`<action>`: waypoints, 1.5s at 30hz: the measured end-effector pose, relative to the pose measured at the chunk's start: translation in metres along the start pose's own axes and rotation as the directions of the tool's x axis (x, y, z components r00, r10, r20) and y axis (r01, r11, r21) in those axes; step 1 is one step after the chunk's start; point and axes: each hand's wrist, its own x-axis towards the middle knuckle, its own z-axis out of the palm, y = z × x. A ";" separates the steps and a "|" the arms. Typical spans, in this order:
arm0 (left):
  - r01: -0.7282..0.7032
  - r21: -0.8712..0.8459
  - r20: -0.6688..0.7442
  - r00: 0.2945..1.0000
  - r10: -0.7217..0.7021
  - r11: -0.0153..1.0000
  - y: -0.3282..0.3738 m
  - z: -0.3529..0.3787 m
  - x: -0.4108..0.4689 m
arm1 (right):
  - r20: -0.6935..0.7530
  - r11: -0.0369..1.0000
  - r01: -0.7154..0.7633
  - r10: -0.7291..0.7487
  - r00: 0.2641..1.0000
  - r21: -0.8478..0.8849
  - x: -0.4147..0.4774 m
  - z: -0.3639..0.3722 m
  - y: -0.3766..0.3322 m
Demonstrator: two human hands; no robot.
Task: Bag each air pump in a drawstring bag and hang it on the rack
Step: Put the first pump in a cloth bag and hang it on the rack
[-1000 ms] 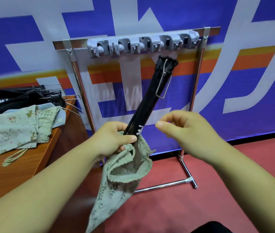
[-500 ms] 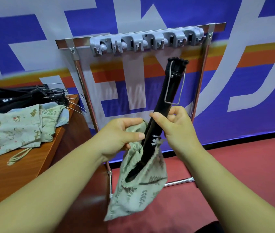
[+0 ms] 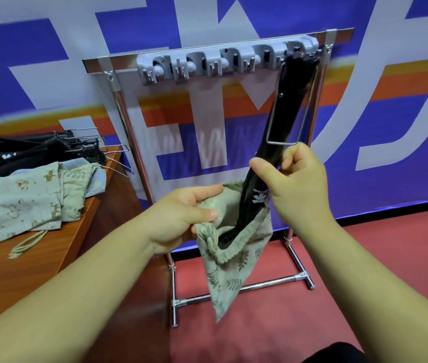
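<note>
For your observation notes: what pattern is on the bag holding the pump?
The drawstring bag shows a green leaf print on pale cloth; head view.

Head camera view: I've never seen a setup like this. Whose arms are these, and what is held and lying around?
No machine here: a person wears a camera on the head, looking forward and down, so both arms are their own. The left hand pinches the rim of a leaf-printed drawstring bag; the right hand grips a black air pump whose lower end sits in that bag. Behind stands a metal rack with a grey strip of clips. On the wooden table at the left lie more cloth bags and black pumps.
</note>
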 end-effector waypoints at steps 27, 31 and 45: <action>-0.029 -0.129 0.067 0.997 0.038 0.991 0.007 0.008 -0.012 | -0.044 0.987 -0.157 0.155 0.987 -0.044 -0.029 0.020 0.027; -0.060 -0.189 0.017 0.998 0.065 0.980 0.003 0.006 -0.010 | 0.197 0.982 -0.111 0.140 0.970 -0.150 -0.035 0.009 0.032; -0.163 -0.164 -0.042 0.986 0.159 0.973 0.008 0.018 -0.013 | 0.326 0.959 0.136 -0.049 0.944 -0.250 -0.039 0.000 0.015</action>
